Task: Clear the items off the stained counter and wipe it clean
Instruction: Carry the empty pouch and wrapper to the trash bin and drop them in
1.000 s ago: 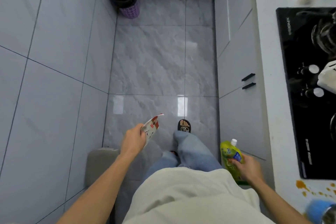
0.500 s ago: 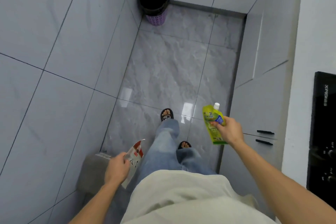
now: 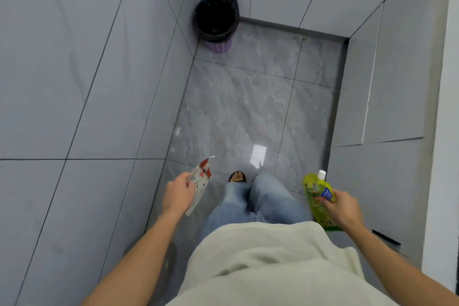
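Since half a second ago the view has swung left: the stovetop has left the frame, the bin (image 3: pixel 216 23) now sits nearer the centre top, and the left hand (image 3: pixel 179 193) has risen while the right hand (image 3: pixel 344 207) has dropped lower.

The left hand pinches a red-and-white packet (image 3: pixel 201 180) by its lower left edge; most of the packet stands above and to the right of the fingers, torn top uppermost. Dark marks on its white face cannot be read.

The right hand grips a green pouch (image 3: pixel 316 194) with a white cap, fingers curled round its right side over a blue label; the capped end points up and away from the palm. The print on it is too blurred to read.

The bin stands in the far corner of the grey tiled floor (image 3: pixel 248 112), lined with a black bag over a purple perforated base. Its contents cannot be made out. Both items are held well short of it, either side of the person's jeans (image 3: pixel 255 201).
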